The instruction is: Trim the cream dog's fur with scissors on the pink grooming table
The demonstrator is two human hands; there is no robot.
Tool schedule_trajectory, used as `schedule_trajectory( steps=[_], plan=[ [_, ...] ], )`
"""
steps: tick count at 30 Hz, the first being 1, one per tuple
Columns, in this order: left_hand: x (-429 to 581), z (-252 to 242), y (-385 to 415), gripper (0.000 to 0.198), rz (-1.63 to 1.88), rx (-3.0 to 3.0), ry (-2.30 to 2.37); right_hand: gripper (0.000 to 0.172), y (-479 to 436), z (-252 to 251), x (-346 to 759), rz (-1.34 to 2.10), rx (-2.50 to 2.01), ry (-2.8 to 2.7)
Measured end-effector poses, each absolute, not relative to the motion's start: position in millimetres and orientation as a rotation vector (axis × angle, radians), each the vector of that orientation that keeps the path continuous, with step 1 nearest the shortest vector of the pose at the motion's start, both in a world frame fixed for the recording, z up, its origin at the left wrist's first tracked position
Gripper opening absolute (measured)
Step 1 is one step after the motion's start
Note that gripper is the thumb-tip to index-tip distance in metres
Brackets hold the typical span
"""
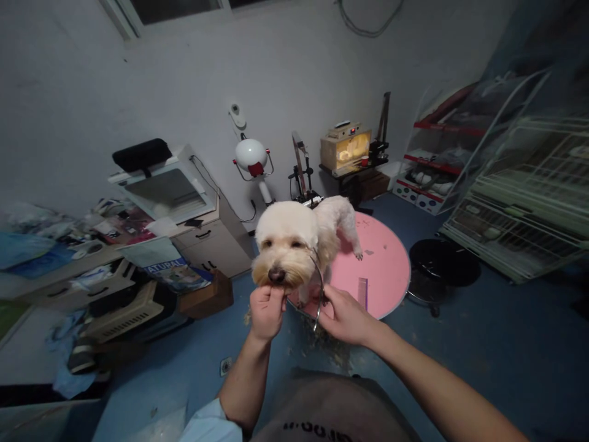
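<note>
A cream-coloured fluffy dog [288, 230] stands on a round pink table [389, 264], its head turned toward me. Under its muzzle, my left hand [267, 312] is closed on the fur of its chin. My right hand [343, 313] is closed around the handles of curved scissors [321, 279], whose blades point up beside the dog's cheek. On the tabletop, to the right of the dog's front legs, lies a purple comb [363, 292]. Small tufts of cut fur [369, 252] are scattered on the pink surface.
A black round stool [444, 263] stands right of the table, near wire cages [519, 202]. A white dryer [251, 156] on a stand is behind the dog. Left are a drawer cabinet [225, 245] and a pet carrier [133, 310]. Cut fur [335, 350] lies on the blue floor.
</note>
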State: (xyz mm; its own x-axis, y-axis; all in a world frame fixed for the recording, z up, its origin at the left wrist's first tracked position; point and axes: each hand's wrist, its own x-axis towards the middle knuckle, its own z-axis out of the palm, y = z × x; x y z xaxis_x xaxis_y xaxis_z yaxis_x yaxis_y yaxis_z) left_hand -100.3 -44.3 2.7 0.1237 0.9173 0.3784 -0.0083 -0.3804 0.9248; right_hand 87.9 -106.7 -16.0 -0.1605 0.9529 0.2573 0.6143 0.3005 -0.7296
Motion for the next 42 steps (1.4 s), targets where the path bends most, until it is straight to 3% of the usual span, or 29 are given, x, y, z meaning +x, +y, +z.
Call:
schedule_trajectory(
  steps=[8,16,29,42],
  plan=[
    [-99.2,0.4,-44.5,0.058,1.384,1.588,0.875,0.023,-112.9,0.8,116.0,0.618,-1.408,-2.015],
    [-99.8,2.9,-48.1,0.058,1.393,1.593,0.885,0.022,-113.6,13.0,125.3,0.580,-1.411,-2.085],
    [-102.5,0.1,-49.1,0.058,1.371,1.598,0.900,0.030,-117.5,44.7,146.8,0.886,-1.367,-2.206],
    [-104.4,-0.2,-50.3,0.058,1.382,1.624,0.887,0.027,-110.2,41.3,144.9,0.775,-1.369,-2.242]
  ],
)
